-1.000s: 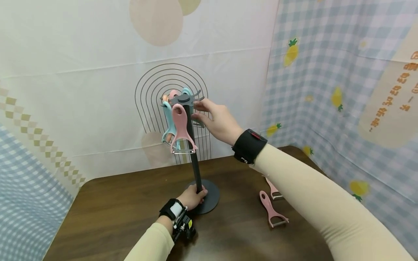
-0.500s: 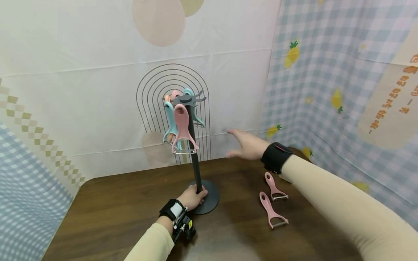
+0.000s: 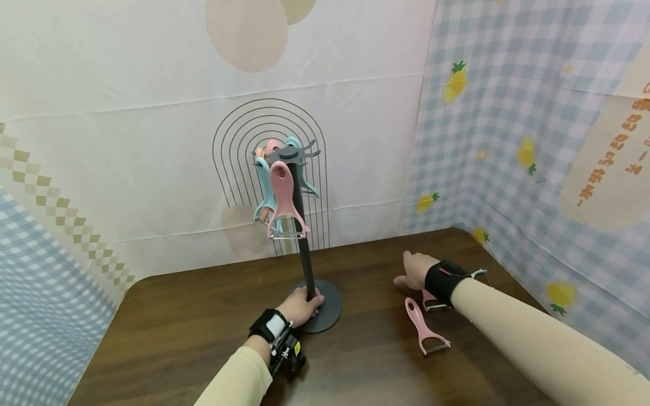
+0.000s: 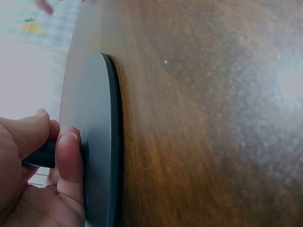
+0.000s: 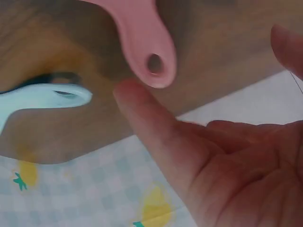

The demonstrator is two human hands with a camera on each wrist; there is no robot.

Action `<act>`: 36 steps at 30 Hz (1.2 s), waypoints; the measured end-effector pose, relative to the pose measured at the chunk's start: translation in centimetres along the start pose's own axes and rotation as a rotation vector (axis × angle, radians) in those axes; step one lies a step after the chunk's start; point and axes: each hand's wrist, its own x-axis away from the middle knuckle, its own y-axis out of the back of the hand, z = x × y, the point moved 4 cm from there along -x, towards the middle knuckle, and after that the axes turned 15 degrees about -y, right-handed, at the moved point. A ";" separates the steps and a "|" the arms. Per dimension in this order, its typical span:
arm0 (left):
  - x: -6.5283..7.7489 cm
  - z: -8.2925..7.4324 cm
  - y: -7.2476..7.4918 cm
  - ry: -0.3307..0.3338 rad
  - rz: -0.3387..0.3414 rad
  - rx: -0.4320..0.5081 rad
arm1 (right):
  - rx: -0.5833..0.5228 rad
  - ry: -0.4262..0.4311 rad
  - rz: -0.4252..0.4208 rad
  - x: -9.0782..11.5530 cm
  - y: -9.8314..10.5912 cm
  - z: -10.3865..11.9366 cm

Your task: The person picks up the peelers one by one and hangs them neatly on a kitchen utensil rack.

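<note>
My left hand [image 3: 297,307] grips the dark pole [image 3: 306,259] of a stand just above its round base [image 3: 331,310]; in the left wrist view the thumb and fingers curl round the pole. Peelers hang from the hooks on top, among them a pink one [image 3: 282,189] in front and a light blue one [image 3: 263,180] beside it. My right hand [image 3: 417,270] is low over the table at the right, holding nothing, fingers extended. A pink peeler [image 5: 147,35] lies near its thumb in the right wrist view, mostly hidden by the hand in the head view.
Another pink peeler [image 3: 421,327] lies on the brown table [image 3: 203,327] nearer to me. A light blue peeler [image 5: 47,97] lies at the far right, partly behind the right wrist in the head view. Bare hooks [image 3: 313,152] point right. Cloth hangs behind and at the sides.
My right hand has left the top of the stand and moved right and down to the peelers on the table. The left hand keeps its grip on the pole.
</note>
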 end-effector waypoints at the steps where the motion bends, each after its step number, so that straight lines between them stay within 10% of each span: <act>1: 0.0 0.0 0.0 0.001 -0.001 -0.002 | 0.011 0.001 -0.003 0.2 -0.2 -0.1; 16: -0.2 0.3 -0.2 0.031 -0.008 -0.020 | 0.084 0.030 0.028 0.9 -2.5 -0.8; 36: -0.2 0.3 -0.1 0.029 -0.004 -0.010 | 0.219 0.148 -0.146 1.8 -2.7 -0.4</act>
